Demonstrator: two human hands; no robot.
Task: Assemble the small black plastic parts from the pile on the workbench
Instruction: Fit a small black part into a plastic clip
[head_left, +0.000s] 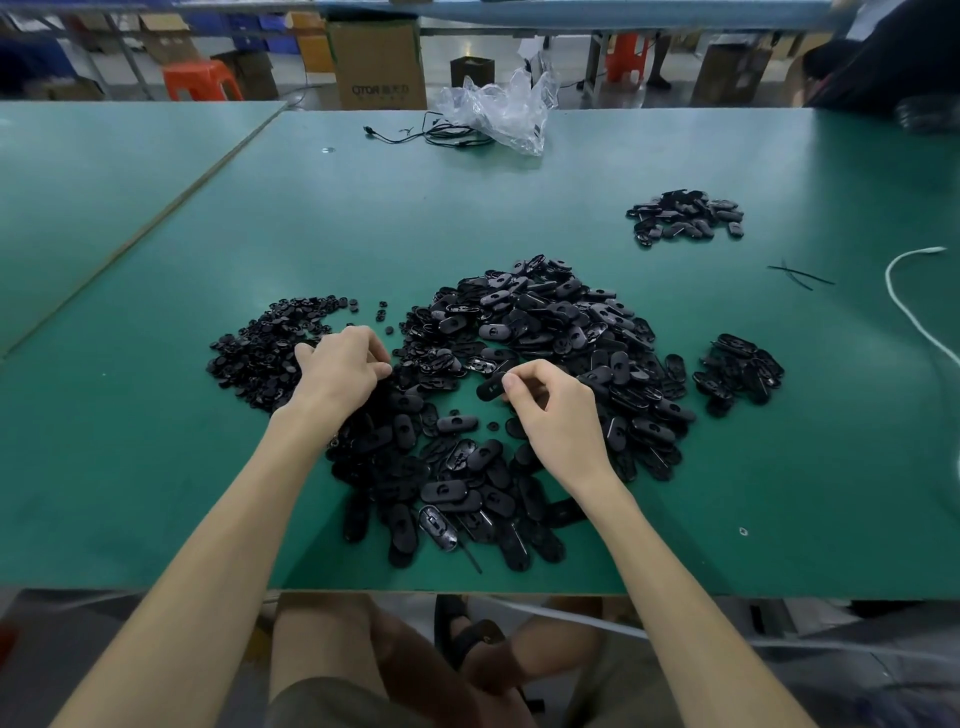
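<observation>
A big pile of black oval plastic parts (540, 332) covers the middle of the green workbench (363, 218). A heap of smaller round black parts (260, 353) lies to its left. My left hand (340, 371) sits at the right edge of that heap with fingers curled, fingertips down among the parts; what it holds is hidden. My right hand (553, 410) hovers over the big pile and pinches one black oval part (491, 388) between thumb and fingers.
Two smaller groups of oval parts lie at the far right (685, 214) and at the right (740, 371). A crumpled clear plastic bag (504, 111) and a black cable (415, 136) sit at the table's back. A white cord (904, 291) runs along the right edge.
</observation>
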